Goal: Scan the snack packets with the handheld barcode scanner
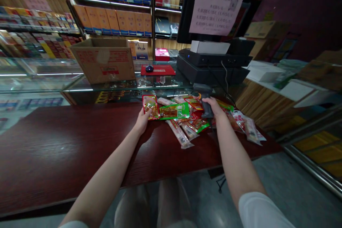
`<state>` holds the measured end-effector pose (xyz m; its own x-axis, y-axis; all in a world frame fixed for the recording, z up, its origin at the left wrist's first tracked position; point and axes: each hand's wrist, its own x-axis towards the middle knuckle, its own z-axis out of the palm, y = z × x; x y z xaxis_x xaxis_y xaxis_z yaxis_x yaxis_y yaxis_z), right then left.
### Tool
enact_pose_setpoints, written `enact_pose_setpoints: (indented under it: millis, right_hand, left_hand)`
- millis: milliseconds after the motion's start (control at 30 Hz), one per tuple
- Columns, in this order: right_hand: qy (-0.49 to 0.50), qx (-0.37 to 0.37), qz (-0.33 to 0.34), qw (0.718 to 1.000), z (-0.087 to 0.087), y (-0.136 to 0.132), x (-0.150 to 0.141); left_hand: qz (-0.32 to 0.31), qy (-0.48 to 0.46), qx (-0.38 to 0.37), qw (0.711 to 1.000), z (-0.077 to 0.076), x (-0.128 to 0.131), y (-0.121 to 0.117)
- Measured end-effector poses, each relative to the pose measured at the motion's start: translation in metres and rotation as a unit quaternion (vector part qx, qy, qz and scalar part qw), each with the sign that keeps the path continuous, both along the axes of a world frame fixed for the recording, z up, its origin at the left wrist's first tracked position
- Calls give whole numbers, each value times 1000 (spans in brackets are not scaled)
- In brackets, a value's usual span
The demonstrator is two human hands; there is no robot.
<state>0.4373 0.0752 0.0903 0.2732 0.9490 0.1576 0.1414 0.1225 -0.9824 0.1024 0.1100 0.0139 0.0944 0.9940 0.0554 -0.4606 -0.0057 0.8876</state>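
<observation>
My left hand (pixel 142 120) is closed on a red-edged snack packet (pixel 150 106), held up at the left side of a pile of packaged snacks. A green snack packet (pixel 175 110) lies just to the right of it, partly behind the red-edged one. My right hand (pixel 212 105) grips a dark barcode scanner (pixel 205 101) by its handle, above the right part of the pile. Long clear-wrapped packets (pixel 179 134) stick out toward the table's front. More red and green packets are partly hidden under the others and behind my right hand.
The pile rests on a dark red wooden table (pixel 80 142). Behind it, a glass counter bears an open cardboard box (pixel 107 64), a computer mouse (pixel 149 68) on a red mat, and a black cash drawer (pixel 211 73) below a monitor with a paper notice (pixel 216 7).
</observation>
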Motion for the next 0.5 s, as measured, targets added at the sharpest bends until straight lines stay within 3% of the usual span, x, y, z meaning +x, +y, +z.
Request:
enact_pose_setpoints:
  millis: [233,333,500]
  right_hand:
    - [-2,-90,36,995,-17,-1,-14]
    - [-32,-116,28,992,-20,-6,-27]
    - [-69,-94,50,992,-26,-11,-53]
  left_hand:
    - [-86,51,-11,995,3,5,-7]
    - [-89,97,-23,991,8,-2,-8]
    - [-76,163,-57,982,16,-30,-7]
